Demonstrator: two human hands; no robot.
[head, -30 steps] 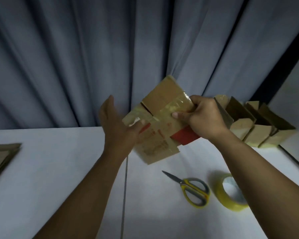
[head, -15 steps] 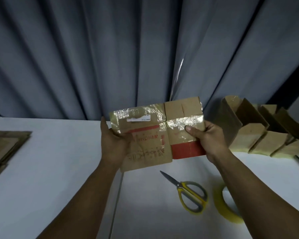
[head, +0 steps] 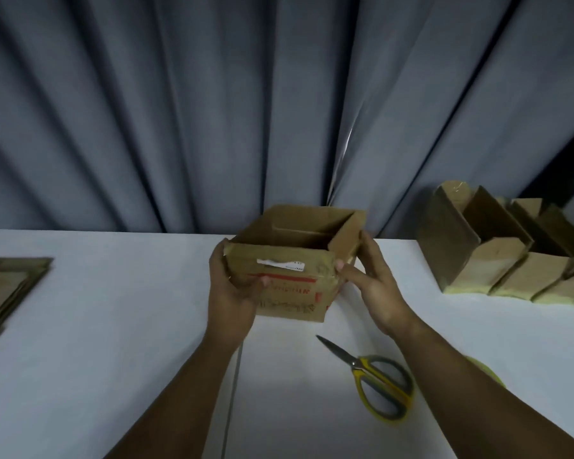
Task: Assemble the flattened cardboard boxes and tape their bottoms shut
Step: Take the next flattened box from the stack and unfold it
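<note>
Cardboard box (head: 292, 293), left hand (head: 231, 293) fingers gripping its left side, right hand (head: 375, 286) pinching right corner

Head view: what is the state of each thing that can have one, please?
cardboard box: opened into shape, open top up, held between both hands.
left hand: grips the box's left side.
right hand: grips the box's right corner.
scissors: blades closed, lying on the table.
tape roll: mostly hidden, only a yellow edge shows.
finished boxes: standing in a row, tops open.
flattened cardboard: stacked flat.
</note>
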